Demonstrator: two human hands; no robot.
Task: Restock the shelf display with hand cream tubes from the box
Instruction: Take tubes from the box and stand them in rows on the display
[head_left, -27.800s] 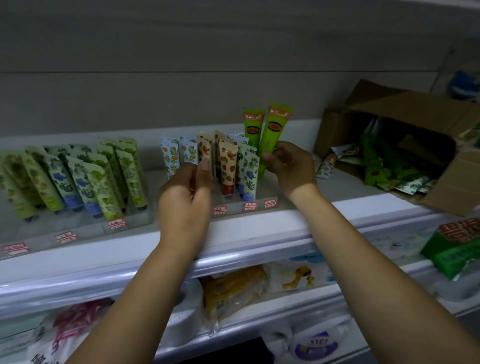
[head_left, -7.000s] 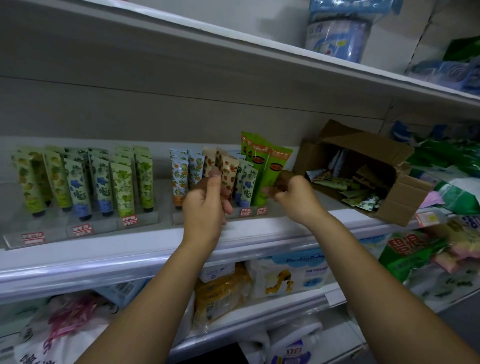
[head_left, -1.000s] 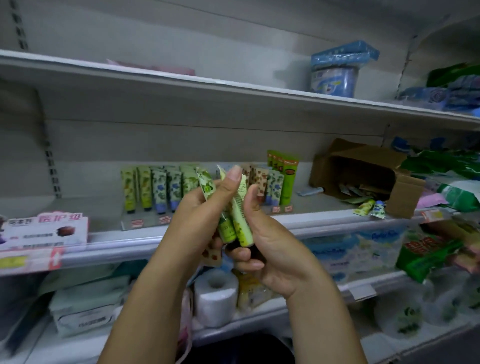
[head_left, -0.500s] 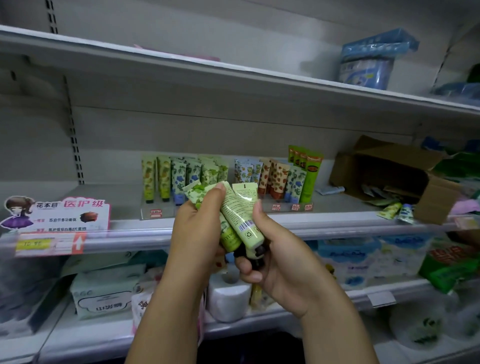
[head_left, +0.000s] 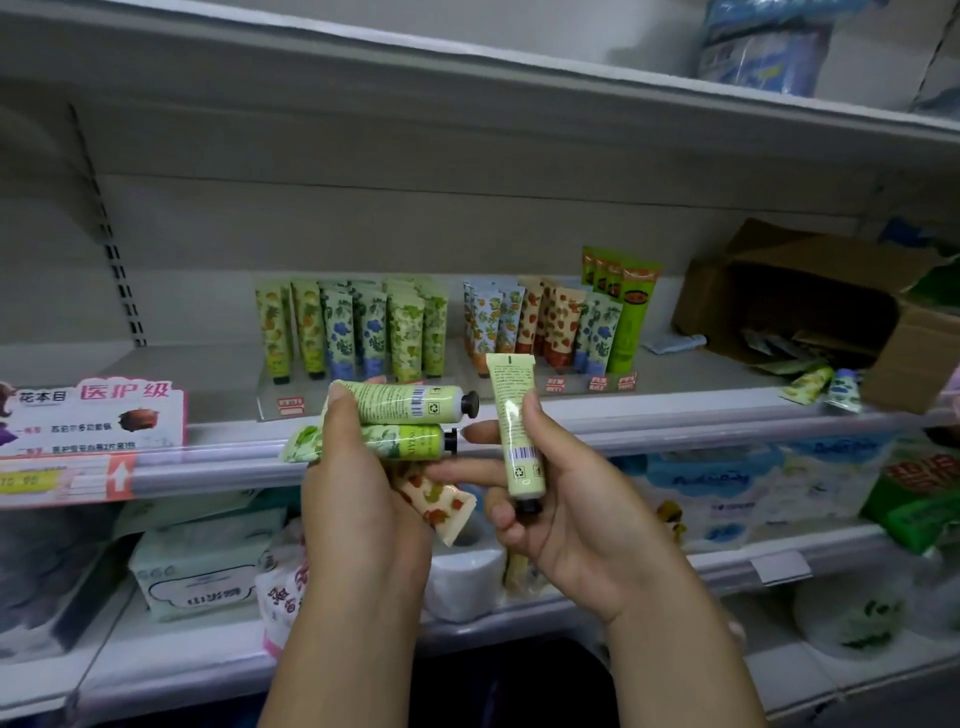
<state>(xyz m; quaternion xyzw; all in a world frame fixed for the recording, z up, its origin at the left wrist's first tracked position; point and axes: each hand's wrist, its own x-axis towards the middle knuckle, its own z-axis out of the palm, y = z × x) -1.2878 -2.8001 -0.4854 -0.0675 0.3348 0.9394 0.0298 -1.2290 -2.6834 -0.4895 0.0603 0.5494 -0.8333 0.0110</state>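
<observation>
While both hands hover in front of and below the shelf display (head_left: 363, 338), each holds hand cream tubes. Left hand (head_left: 358, 499): grips three tubes lying crosswise, caps to the right, with the thumb on top and the fingers hidden behind the bundle. Uppermost is a pale green barcode tube (head_left: 405, 404). A leaf-print green tube (head_left: 384, 441) touches it beneath, and a cream tube with orange-red print (head_left: 436, 506) is lowest, tilted. Right hand (head_left: 576, 519): thumb and curled fingers (head_left: 498, 514) pinch an upright pale green tube (head_left: 514, 426), black cap down, while the index finger reaches towards the left hand's tubes. Shelf display: rows of upright printed tubes on clear risers on the shelf (head_left: 675, 410). Cardboard box (head_left: 810, 291): open, lying on its side on the same shelf, right of the display. Two loose tubes (head_left: 826, 387) lie just before the box, also right of the display.
</observation>
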